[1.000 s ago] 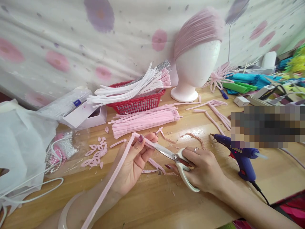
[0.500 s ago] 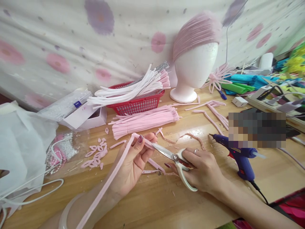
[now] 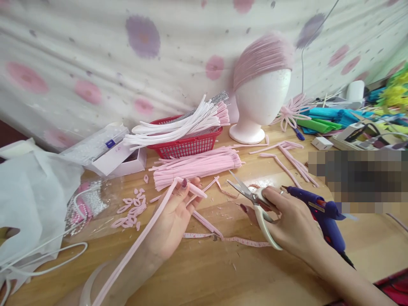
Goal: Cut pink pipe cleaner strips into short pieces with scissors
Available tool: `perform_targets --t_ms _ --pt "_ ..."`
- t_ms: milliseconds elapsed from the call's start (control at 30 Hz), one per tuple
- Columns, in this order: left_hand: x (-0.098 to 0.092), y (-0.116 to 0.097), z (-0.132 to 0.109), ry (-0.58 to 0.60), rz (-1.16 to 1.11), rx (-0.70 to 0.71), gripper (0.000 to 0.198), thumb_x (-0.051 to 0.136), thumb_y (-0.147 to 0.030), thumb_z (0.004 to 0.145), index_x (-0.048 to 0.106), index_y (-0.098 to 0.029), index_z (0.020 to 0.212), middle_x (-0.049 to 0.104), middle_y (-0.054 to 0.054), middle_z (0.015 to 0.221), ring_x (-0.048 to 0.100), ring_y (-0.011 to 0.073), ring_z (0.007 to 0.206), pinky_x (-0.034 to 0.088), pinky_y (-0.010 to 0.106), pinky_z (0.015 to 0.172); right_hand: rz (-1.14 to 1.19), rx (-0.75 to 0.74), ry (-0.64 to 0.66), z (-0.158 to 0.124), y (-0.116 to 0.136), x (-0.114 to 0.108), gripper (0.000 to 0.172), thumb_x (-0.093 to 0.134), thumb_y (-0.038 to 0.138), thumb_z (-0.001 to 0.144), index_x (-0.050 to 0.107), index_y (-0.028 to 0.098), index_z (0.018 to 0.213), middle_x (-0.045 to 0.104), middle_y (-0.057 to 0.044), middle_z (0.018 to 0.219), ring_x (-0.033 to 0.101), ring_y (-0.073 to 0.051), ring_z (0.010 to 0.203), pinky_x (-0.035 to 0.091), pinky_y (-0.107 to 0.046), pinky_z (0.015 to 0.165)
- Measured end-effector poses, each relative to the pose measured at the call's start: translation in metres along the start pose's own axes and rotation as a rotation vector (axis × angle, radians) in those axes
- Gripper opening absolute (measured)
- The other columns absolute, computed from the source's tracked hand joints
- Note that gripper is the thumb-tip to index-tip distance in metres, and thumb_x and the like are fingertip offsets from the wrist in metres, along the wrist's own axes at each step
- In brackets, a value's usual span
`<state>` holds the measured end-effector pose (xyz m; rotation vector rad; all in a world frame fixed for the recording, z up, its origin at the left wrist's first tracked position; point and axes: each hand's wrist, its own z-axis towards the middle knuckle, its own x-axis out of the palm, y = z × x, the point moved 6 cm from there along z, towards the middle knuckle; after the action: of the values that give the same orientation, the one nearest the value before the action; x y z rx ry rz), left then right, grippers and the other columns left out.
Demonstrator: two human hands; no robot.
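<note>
Between the thumb and fingers of my left hand (image 3: 174,219) is a bent pink fuzzy stem (image 3: 145,233); its short end points right and its long part runs down along my forearm. My right hand (image 3: 288,216) is closed on white-handled scissors (image 3: 255,199), whose blades are parted and away from the stem. Behind my hands lies a thick bundle of pink stems (image 3: 197,165). Small pink loops (image 3: 130,212) are scattered left of my left hand. A measuring tape (image 3: 245,242) lies on the wooden table (image 3: 204,280) between and below my hands.
A red basket (image 3: 188,146) holds white and pink stems. Behind stands a white foam head (image 3: 264,97) with a pink covering. A blue glue gun (image 3: 328,212) lies beyond my right hand. White boxes (image 3: 127,163), a plastic bag (image 3: 35,204) and beads (image 3: 91,204) are at left.
My right hand has moved right with the scissors, away from the pink stem, and the blades have opened. My left hand still holds the stem. The view has shifted slightly.
</note>
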<state>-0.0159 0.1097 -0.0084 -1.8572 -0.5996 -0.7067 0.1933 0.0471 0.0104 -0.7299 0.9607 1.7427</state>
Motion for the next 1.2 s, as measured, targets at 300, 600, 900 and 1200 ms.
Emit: perform_targets --t_ms 300,600,900,1200 --pt "-0.009 0.0 0.007 -0.034 0.023 0.038 0.016 0.082 -0.016 0.068 0.067 -0.017 0.075 0.063 -0.003 0.078 0.06 0.0101 0.074 0.053 0.025 0.075 -0.31 -0.116 0.412 0.006 -0.02 0.005 0.007 0.056 0.014 0.072 0.058 0.02 0.068 0.065 -0.005 0.072 0.062 -0.02 0.064 0.036 -0.028 0.056" --pt "-0.006 0.003 0.007 0.057 0.031 -0.011 0.012 0.078 -0.022 0.074 0.067 -0.017 0.076 0.069 0.0 0.084 0.066 0.0127 0.083 0.055 0.03 0.085 -0.065 -0.002 0.169 0.006 -0.017 0.003 0.022 0.058 0.021 0.077 0.045 0.021 0.06 0.053 0.002 0.056 0.049 -0.013 0.051 0.031 -0.024 0.05" --pt "0.012 0.015 -0.008 0.263 0.025 -0.156 0.013 0.069 -0.025 0.085 0.071 -0.015 0.078 0.077 0.004 0.088 0.072 0.0142 0.084 0.057 0.024 0.083 0.203 -0.262 -0.233 0.008 0.039 -0.009 0.023 0.061 0.012 0.069 0.04 0.022 0.068 0.045 0.005 0.06 0.038 -0.01 0.051 0.027 -0.023 0.05" --pt "0.016 0.02 -0.01 0.349 0.104 -0.17 0.019 0.073 -0.033 0.08 0.073 -0.016 0.072 0.076 0.001 0.074 0.073 0.0144 0.084 0.056 0.02 0.083 0.153 -0.29 -0.193 0.006 0.035 -0.001 0.019 0.06 0.014 0.07 0.043 0.023 0.067 0.045 0.005 0.057 0.039 -0.011 0.048 0.029 -0.024 0.049"
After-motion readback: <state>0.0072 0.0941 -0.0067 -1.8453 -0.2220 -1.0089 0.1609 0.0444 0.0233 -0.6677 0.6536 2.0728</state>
